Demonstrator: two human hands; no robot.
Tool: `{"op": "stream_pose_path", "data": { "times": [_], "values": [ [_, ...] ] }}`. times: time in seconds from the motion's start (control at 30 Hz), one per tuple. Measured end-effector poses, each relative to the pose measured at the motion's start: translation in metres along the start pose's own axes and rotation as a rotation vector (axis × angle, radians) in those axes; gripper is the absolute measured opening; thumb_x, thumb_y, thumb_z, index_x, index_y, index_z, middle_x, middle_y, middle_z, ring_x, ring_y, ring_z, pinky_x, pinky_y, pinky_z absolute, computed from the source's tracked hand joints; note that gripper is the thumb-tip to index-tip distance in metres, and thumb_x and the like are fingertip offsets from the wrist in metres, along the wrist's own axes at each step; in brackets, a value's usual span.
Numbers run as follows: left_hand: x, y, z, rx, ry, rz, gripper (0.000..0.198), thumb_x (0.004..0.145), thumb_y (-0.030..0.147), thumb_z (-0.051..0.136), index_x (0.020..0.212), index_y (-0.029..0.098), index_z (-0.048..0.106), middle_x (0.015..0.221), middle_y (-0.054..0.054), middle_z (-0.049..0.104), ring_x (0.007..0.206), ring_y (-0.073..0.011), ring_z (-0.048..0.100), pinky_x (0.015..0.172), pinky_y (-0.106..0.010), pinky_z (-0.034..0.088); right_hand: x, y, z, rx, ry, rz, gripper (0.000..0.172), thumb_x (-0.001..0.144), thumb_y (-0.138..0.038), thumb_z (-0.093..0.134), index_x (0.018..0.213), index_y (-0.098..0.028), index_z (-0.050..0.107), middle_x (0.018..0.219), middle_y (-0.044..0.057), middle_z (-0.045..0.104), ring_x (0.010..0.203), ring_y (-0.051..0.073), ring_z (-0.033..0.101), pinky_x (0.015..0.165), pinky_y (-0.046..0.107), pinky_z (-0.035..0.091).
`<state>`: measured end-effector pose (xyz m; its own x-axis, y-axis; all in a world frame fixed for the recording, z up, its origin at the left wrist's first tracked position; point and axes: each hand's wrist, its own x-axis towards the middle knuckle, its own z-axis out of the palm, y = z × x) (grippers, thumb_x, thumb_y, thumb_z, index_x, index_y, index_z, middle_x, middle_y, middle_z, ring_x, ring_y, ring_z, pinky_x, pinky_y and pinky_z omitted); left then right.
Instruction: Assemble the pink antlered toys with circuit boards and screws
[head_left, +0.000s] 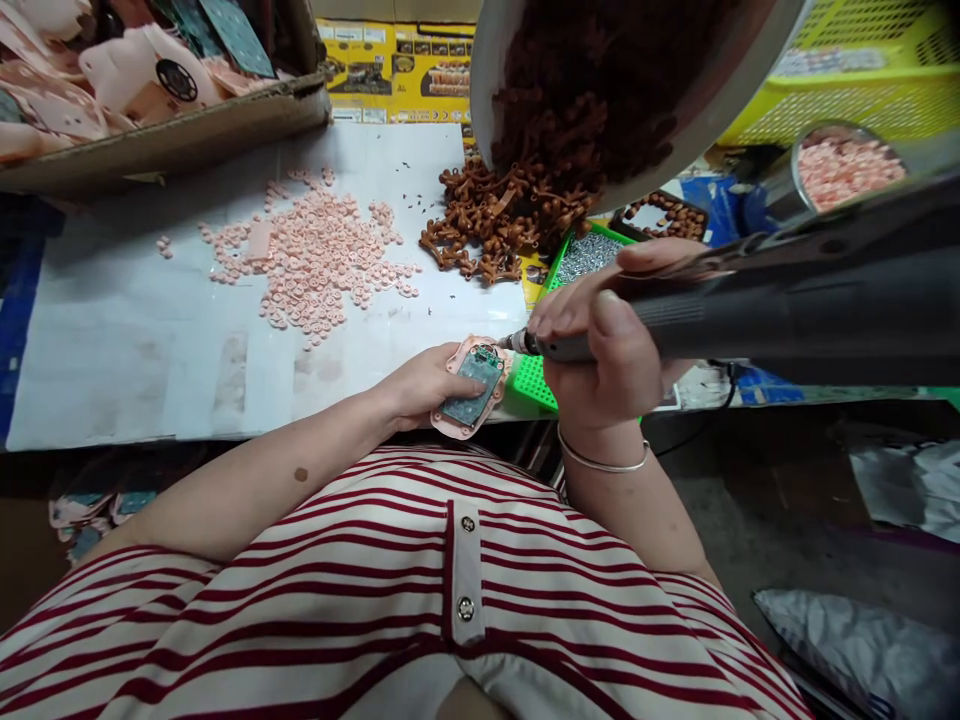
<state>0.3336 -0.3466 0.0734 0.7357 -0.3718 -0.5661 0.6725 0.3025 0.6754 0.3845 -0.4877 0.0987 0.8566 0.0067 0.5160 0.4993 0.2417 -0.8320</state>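
Observation:
My left hand (427, 385) grips a pink plastic shell (457, 428) at the table's front edge, the thumb pressed on the green circuit board (469, 395) lying in it. Wrapped round a dark electric screwdriver (705, 320), my right hand (607, 340) holds it nearly level, pointing left. Its bit meets or almost meets the shell's upper right edge; whether a screw is at the tip I cannot tell. Just behind the right hand, a green tray (536, 385) holds a heap of small silvery screws (589, 255).
Small pink buttons (322, 250) are heaped on the white table covering (112, 300). Brown plastic parts (502, 215) spill from a tilted white tub (484, 90). A cardboard box (225, 125) of pink shells stands back left. A yellow basket (810, 100) and a tin (784, 180) of pink pieces stand right.

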Motion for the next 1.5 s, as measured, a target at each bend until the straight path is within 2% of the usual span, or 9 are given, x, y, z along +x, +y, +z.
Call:
{"op": "stream_pose_path", "data": {
  "times": [0.13, 0.23, 0.4, 0.63, 0.83, 0.93, 1.03, 1.23, 1.5],
  "values": [
    [-0.006, -0.005, -0.008, 0.097, 0.101, 0.142, 0.085, 0.065, 0.014, 0.082, 0.143, 0.021, 0.05, 0.101, -0.004, 0.072, 0.085, -0.0178, 0.067, 0.078, -0.03, 0.054, 0.008, -0.028, 0.007, 0.158, 0.089, -0.166, 0.017, 0.084, -0.032, 0.071, 0.099, -0.035, 0.065, 0.058, -0.009, 0.04, 0.041, 0.011, 0.043, 0.042, 0.026, 0.04],
    [-0.01, -0.009, -0.017, 0.183, 0.031, 0.242, 0.094, 0.072, 0.021, 0.082, 0.155, 0.031, 0.039, 0.104, -0.001, 0.071, 0.083, -0.0159, 0.067, 0.079, -0.03, 0.054, 0.009, -0.041, 0.007, 0.193, 0.08, -0.14, 0.014, 0.083, -0.032, 0.069, 0.096, -0.034, 0.067, 0.054, -0.009, 0.039, 0.039, 0.01, 0.042, 0.04, 0.024, 0.042],
    [-0.013, -0.006, -0.019, 0.191, -0.116, 0.328, 0.044, 0.071, 0.03, 0.088, 0.111, 0.021, 0.075, 0.117, -0.006, 0.071, 0.092, -0.0168, 0.07, 0.086, -0.031, 0.056, 0.007, -0.048, 0.003, 0.271, 0.042, -0.071, 0.012, 0.083, -0.03, 0.066, 0.095, -0.031, 0.068, 0.053, -0.008, 0.039, 0.038, 0.01, 0.041, 0.039, 0.025, 0.043],
    [-0.018, -0.002, -0.005, 0.157, -0.097, 0.199, 0.048, 0.063, 0.046, 0.092, 0.099, 0.016, 0.078, 0.093, -0.006, 0.077, 0.081, -0.0185, 0.071, 0.08, -0.035, 0.058, -0.003, -0.049, 0.01, 0.328, 0.019, -0.045, 0.008, 0.085, -0.029, 0.068, 0.092, -0.029, 0.065, 0.056, -0.009, 0.045, 0.042, 0.009, 0.046, 0.044, 0.023, 0.048],
    [-0.022, 0.002, -0.008, 0.686, 0.037, 0.689, 0.013, 0.082, 0.031, 0.077, 0.083, 0.019, 0.082, 0.096, -0.008, 0.072, 0.095, -0.0196, 0.069, 0.09, -0.033, 0.054, -0.01, -0.045, 0.012, 0.32, 0.057, 0.024, 0.013, 0.083, -0.029, 0.071, 0.095, -0.028, 0.066, 0.055, -0.01, 0.049, 0.042, 0.009, 0.049, 0.043, 0.022, 0.046],
    [-0.025, 0.004, -0.011, 0.831, 0.046, 0.797, 0.012, 0.085, 0.027, 0.072, 0.085, 0.02, 0.082, 0.097, -0.008, 0.07, 0.095, -0.0192, 0.068, 0.089, -0.032, 0.053, -0.012, -0.044, 0.009, 0.292, 0.041, 0.041, 0.018, 0.081, -0.032, 0.074, 0.096, -0.029, 0.064, 0.054, -0.01, 0.049, 0.041, 0.01, 0.049, 0.042, 0.022, 0.045],
    [-0.025, 0.003, -0.012, 0.753, 0.126, 0.685, 0.011, 0.081, 0.03, 0.076, 0.08, 0.02, 0.08, 0.089, -0.007, 0.07, 0.089, -0.0184, 0.067, 0.083, -0.031, 0.053, -0.011, -0.049, 0.007, 0.215, 0.045, 0.046, 0.021, 0.081, -0.038, 0.075, 0.096, -0.031, 0.061, 0.053, -0.01, 0.046, 0.039, 0.011, 0.048, 0.042, 0.025, 0.045],
    [-0.022, 0.0, -0.01, 0.019, 0.2, 0.131, 0.041, 0.062, 0.05, 0.087, 0.072, 0.015, 0.069, 0.074, -0.005, 0.072, 0.068, -0.0175, 0.067, 0.062, -0.028, 0.052, -0.01, -0.062, 0.007, 0.221, 0.054, -0.04, 0.017, 0.082, -0.03, 0.069, 0.099, -0.029, 0.068, 0.055, -0.007, 0.048, 0.041, 0.011, 0.046, 0.043, 0.027, 0.047],
    [-0.025, -0.006, -0.011, 0.086, 0.133, 0.1, 0.047, 0.058, 0.049, 0.092, 0.082, 0.014, 0.073, 0.078, -0.003, 0.073, 0.067, -0.0122, 0.064, 0.067, -0.026, 0.052, -0.012, -0.059, 0.01, 0.174, 0.034, -0.017, 0.019, 0.083, -0.038, 0.069, 0.1, -0.034, 0.063, 0.054, -0.01, 0.044, 0.04, 0.012, 0.044, 0.045, 0.028, 0.047]
  ]
}}
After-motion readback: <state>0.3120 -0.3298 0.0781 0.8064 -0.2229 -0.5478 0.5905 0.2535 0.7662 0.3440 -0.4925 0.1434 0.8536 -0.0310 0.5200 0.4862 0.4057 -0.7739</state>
